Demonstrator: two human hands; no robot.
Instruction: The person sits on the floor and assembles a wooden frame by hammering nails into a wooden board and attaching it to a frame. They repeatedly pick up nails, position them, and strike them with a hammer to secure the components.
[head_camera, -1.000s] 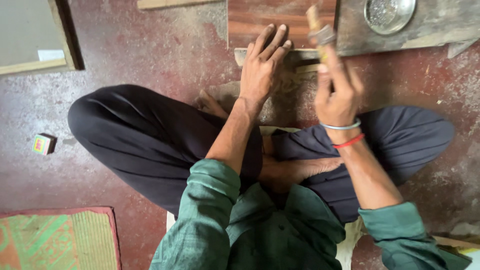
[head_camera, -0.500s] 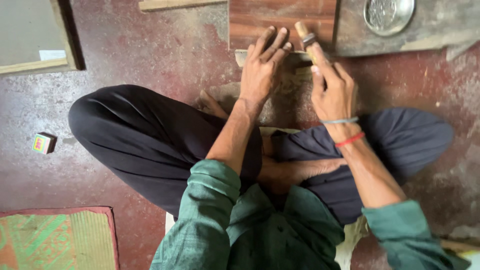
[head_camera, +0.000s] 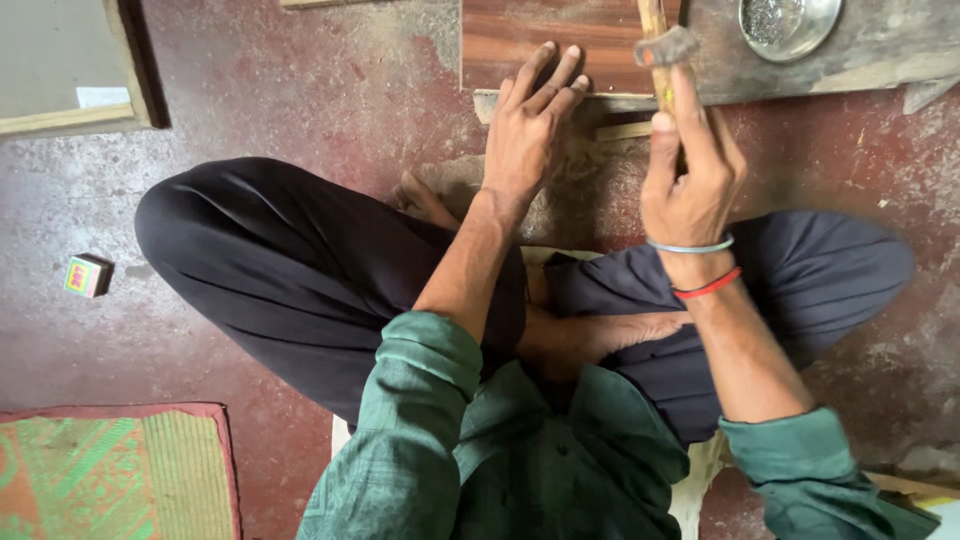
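1. Head view, looking straight down: a person sits cross-legged on a worn, reddish floor (head_camera: 300, 110), in black trousers and a green shirt with the sleeves pushed up.
2. The left hand (head_camera: 528, 135) reaches forward and lies palm down, its fingers (head_camera: 556, 80) held close together and flat. The fingertips rest on the near edge of a reddish-brown wooden board (head_camera: 545, 35) that lies on the floor at the top of the view.
3. The right hand (head_camera: 690, 180) is raised, its fingers (head_camera: 700, 120) wrapped tightly around the wooden handle of a hammer (head_camera: 662, 50). The index finger runs up along the handle.
4. The hammer stands nearly upright, its grey metal head just above the right hand, over the seam where the reddish-brown board meets a rougher grey plank (head_camera: 860, 55). Whether the head touches the wood cannot be told.
5. The right wrist wears a pale blue band (head_camera: 690, 246) and, just below it, a red band (head_camera: 708, 288).
6. A round metal bowl (head_camera: 790, 22) sits on the grey plank, to the right of the hammer; it holds small grey pieces too fine to make out.
7. Sawdust lies on the floor under the left hand.
8. Far left, well apart from both hands, a small colourful box (head_camera: 88, 275) sits on the floor.
9. A green and orange woven mat (head_camera: 110, 475) with a red border fills the lower left corner.
10. A framed panel (head_camera: 60, 65) lies in the upper left corner.
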